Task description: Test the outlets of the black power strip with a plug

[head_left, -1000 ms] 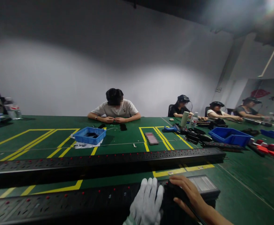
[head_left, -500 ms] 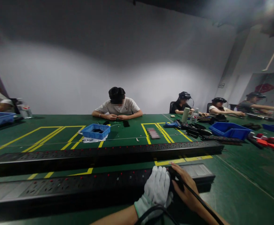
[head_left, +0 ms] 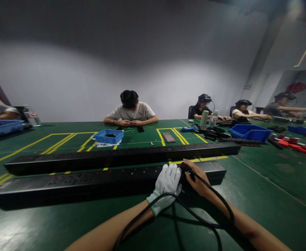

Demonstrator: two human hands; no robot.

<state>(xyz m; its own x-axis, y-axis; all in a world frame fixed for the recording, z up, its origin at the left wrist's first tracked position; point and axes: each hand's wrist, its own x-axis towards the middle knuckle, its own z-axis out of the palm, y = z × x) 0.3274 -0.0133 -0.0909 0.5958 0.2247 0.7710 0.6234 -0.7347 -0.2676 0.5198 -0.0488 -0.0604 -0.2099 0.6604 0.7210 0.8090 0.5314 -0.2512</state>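
Observation:
My left hand (head_left: 167, 180), in a white knit glove, is closed over the top of the nearer long black power strip (head_left: 95, 182), fingers pointing away from me. Right beside it, my bare right hand (head_left: 198, 179) grips a black plug (head_left: 185, 168) at the strip's upper face, right of the glove. Whether the plug is fully seated cannot be made out. A thick black cable (head_left: 222, 200) runs from the plug and loops over my wrists. Small red switches or lights and numbered sockets line the strip.
A second long power strip (head_left: 127, 156) lies behind, parallel. Beyond are a light-blue basket (head_left: 108, 138), a phone (head_left: 168, 137), a blue bin (head_left: 249, 132), a bottle (head_left: 213, 119) and red parts (head_left: 291, 143). A person (head_left: 132, 111) sits opposite; several others work at the sides.
The view has shifted, so both strips sit higher and more of the cable loop and my forearms shows. My hands keep their places on the strip and plug.

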